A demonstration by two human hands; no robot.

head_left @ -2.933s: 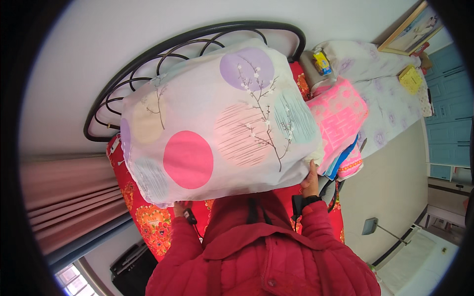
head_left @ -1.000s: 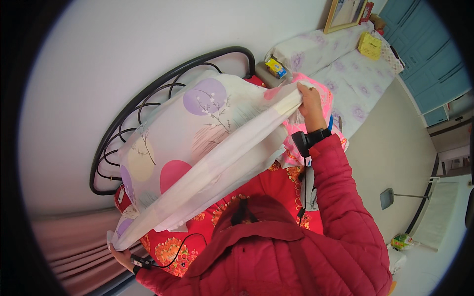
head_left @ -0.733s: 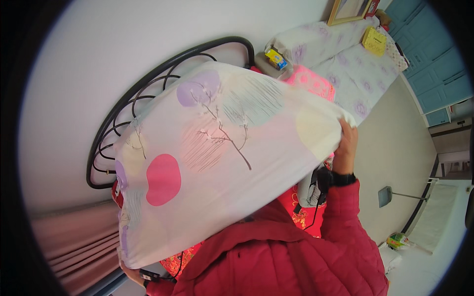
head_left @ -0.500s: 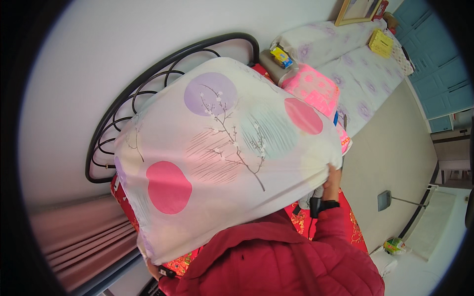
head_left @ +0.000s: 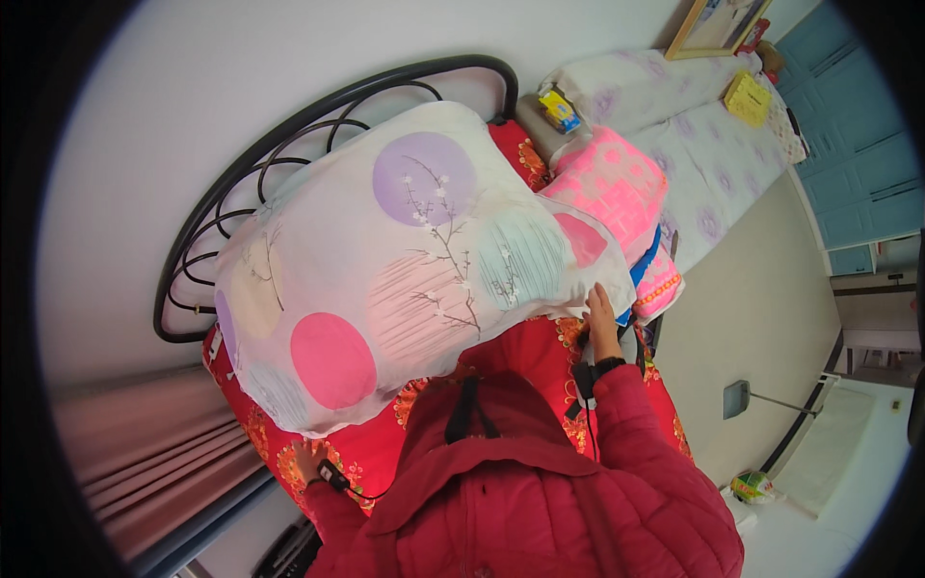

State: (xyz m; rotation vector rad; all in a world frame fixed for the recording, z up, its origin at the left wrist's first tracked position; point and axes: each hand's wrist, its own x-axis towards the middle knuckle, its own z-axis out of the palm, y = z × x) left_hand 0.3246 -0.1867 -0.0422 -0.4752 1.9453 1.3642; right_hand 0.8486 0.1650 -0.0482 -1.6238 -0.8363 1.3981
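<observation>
A large white cloth cover [head_left: 332, 236], printed with coloured circles and dark blossom branches, lies spread over the head end of a bed with red floral bedding [head_left: 525, 352]. It looks padded, though what is under it is hidden. My right hand [head_left: 603, 323] rests at the cover's right edge, fingers stretched and apart. Beside the near left corner, my left hand [head_left: 308, 460] lies on the red bedding with its fingers spread, holding nothing. Both wrists carry small black devices with cables.
A black curved metal headboard [head_left: 332, 106] stands behind the cover. Pink patterned fabric [head_left: 617, 188] lies to the right, by a sofa with a floral cover [head_left: 708, 144]. Pink curtains [head_left: 159, 453] hang at left. A long-handled grey dustpan or mop [head_left: 736, 399] stands on the floor.
The cover has come down flatter onto the bed, and its near edge has drawn away from me, baring more red bedding. Both hands have let go of its edge.
</observation>
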